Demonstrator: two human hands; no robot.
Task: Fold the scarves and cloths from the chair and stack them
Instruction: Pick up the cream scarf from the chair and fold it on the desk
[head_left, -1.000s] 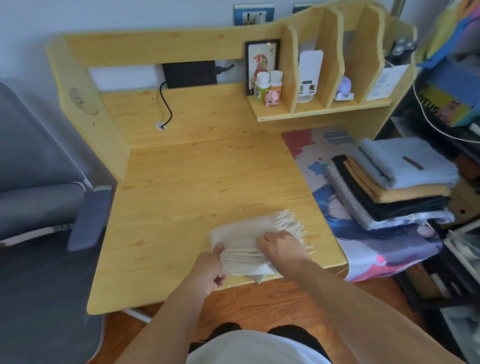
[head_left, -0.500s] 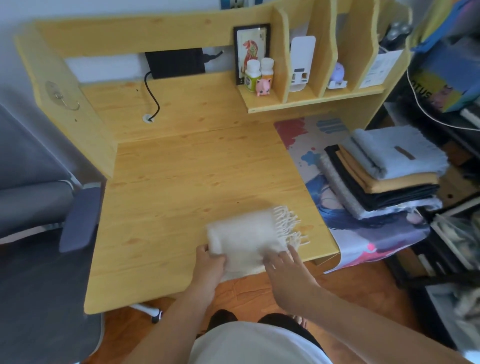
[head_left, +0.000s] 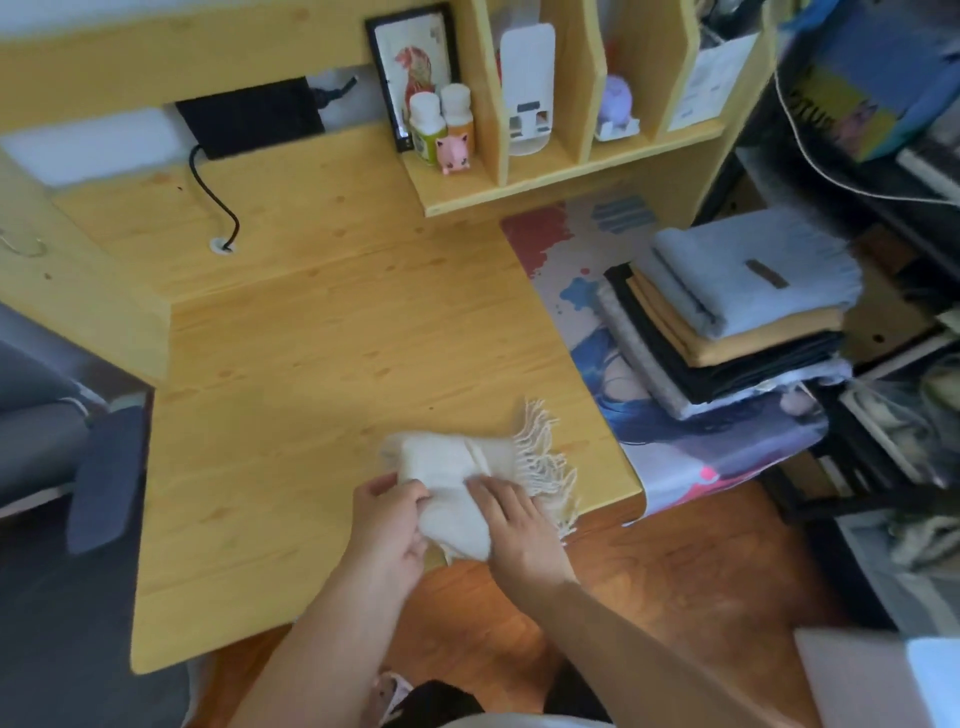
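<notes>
Seen from the head camera looking down, 1 folded cream scarf (head_left: 457, 462) with a fringe on its right end lies at the near edge of a pale wooden desk (head_left: 311, 364), its near corner hanging slightly past the edge. 2 bare hands meet on it. The left hand (head_left: 389, 525) grips the scarf's near left corner, fingers curled around the fabric. The right hand (head_left: 514, 525) rests on the scarf's near right part, fingers fairly straight and pressing down, just beside the fringe. To the right, well apart from the hands, 1 stack of folded cloths (head_left: 727, 322) sits on a printed desk mat (head_left: 691, 447); about 5 layers show, with light blue on top, then mustard, black, grey and a pale one at the bottom, though the lower layers are hard to separate. On the shelf (head_left: 561, 182) at the back stand 2 small bottles (head_left: 441, 124), 1 pink figurine (head_left: 453, 153) and 1 framed picture (head_left: 413, 62). A dark chair (head_left: 62, 493) is cut off at the left edge. The right side of the room is blurred clutter.
</notes>
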